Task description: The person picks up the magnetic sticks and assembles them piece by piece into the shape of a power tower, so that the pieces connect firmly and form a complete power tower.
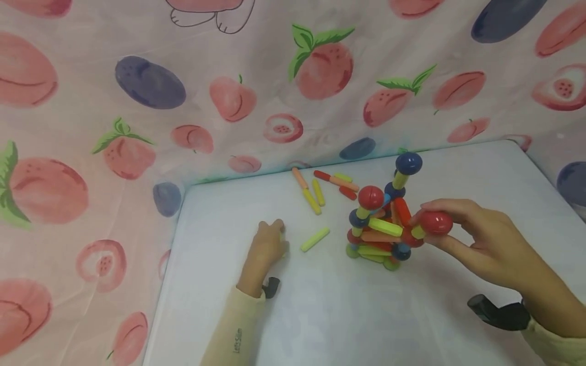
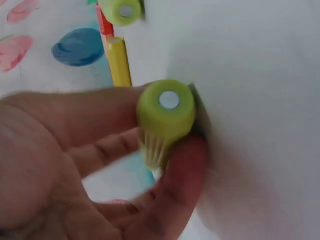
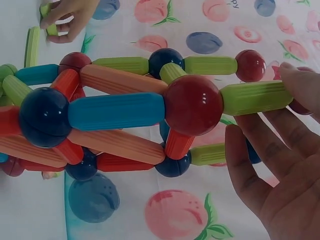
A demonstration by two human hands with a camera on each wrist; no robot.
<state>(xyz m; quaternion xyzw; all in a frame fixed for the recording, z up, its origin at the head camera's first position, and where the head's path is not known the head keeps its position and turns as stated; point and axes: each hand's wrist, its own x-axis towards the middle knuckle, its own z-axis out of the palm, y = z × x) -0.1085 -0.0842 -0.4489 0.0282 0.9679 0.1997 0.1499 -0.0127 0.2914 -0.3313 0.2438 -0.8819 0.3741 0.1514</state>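
My left hand (image 1: 267, 246) is low over the white table, pinching a yellow-green magnetic rod (image 2: 167, 117) between thumb and fingers. The rod's silver end faces the left wrist camera. At the right stands a tower of magnetic rods and balls (image 1: 382, 226) in red, blue, orange and green. My right hand (image 1: 496, 246) holds an upper corner of it, thumb and fingers around a green rod (image 3: 256, 97) topped by a red ball (image 1: 436, 222). In the right wrist view the rod's lower end meets another red ball (image 3: 194, 105). The thumb partly hides the top ball.
A loose yellow-green rod (image 1: 315, 239) lies between my left hand and the tower. Several yellow, orange and red rods (image 1: 318, 192) are scattered near the table's back edge. A fruit-print cloth (image 1: 256, 61) hangs behind the table (image 1: 320, 315).
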